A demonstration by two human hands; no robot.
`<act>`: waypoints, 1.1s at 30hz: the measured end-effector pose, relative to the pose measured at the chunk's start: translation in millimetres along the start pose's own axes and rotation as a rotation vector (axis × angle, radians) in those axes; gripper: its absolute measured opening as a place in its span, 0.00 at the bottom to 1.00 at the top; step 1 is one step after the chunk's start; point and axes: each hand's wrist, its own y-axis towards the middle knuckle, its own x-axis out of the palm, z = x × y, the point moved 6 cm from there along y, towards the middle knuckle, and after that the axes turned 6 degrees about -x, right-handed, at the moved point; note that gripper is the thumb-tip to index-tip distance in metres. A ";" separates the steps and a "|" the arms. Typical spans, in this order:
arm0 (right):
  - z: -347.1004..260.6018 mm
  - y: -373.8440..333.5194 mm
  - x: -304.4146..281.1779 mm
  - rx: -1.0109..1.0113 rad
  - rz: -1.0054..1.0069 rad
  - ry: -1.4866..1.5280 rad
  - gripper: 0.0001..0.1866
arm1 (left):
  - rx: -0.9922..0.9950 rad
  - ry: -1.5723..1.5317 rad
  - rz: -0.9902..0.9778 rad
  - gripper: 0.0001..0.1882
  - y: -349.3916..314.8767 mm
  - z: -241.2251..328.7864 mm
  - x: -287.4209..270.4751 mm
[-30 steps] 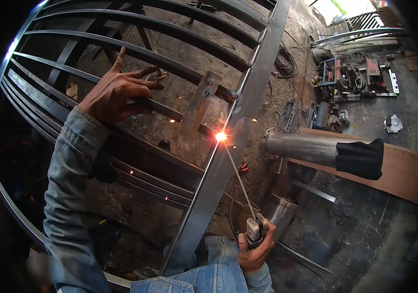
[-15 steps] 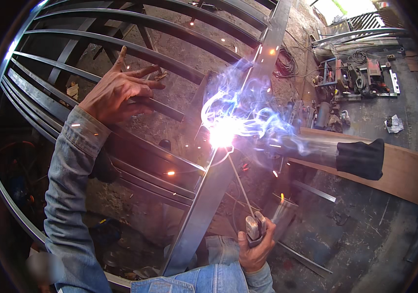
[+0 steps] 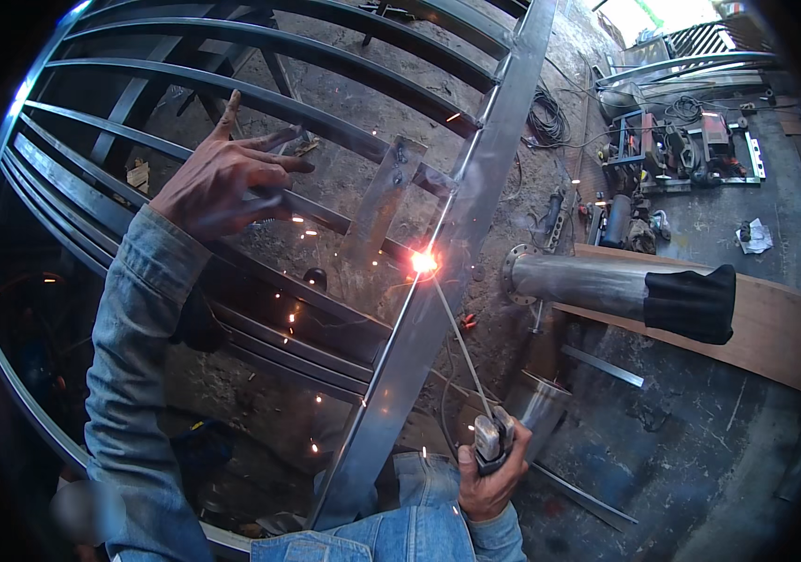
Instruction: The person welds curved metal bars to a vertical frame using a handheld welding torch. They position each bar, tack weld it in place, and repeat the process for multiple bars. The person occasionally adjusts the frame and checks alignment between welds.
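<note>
My right hand grips a welding electrode holder low in the middle. From its jaws a thin welding rod slants up to a red-hot glowing spot on the edge of a long steel beam. Whether the rod's tip touches the metal is lost in the glare. My left hand, fingers spread, is at the curved steel bars of the frame, holding nothing. Between two bars and left of the glow lies a flat, rusty plate. Sparks fall around the joint.
Right of the beam lies a flanged metal pipe with black cloth over one end, across a wooden board. Farther back are a coiled cable and a cluster of tools. A metal strip lies on the floor.
The dazzling white arc and its blue-lit smoke have died down to a small red glow. The beam and plate now show clearly. Both hands have stayed nearly in place.
</note>
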 end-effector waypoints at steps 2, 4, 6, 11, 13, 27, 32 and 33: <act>-1.2 1.2 0.9 0.011 -0.011 -0.004 0.37 | -0.038 0.023 -0.051 0.10 -0.1 -2.5 3.6; -4.2 2.7 1.4 0.004 -0.017 -0.018 0.36 | 0.011 0.022 0.009 0.10 -0.6 0.1 1.5; -7.7 4.5 1.6 -0.010 -0.020 -0.040 0.36 | 0.020 0.014 0.023 0.10 -1.0 -0.9 0.8; -14.7 8.9 3.3 -0.043 -0.024 -0.020 0.35 | -0.083 -0.174 -0.036 0.10 -2.1 -8.3 0.6; -18.0 9.9 3.8 -0.082 -0.012 -0.047 0.35 | -0.161 -0.282 0.024 0.09 -8.4 -6.6 -0.1; -1.9 -0.8 -2.4 -0.056 0.064 -0.011 0.38 | -0.016 -0.060 0.004 0.11 -3.9 8.5 -5.7; 25.4 -12.8 -9.1 -0.023 0.155 0.110 0.42 | 0.052 -0.061 0.051 0.09 -1.7 10.7 -8.0; 31.1 -14.4 -9.2 -0.014 0.171 0.114 0.42 | 0.054 -0.044 0.064 0.09 -2.0 8.6 -8.1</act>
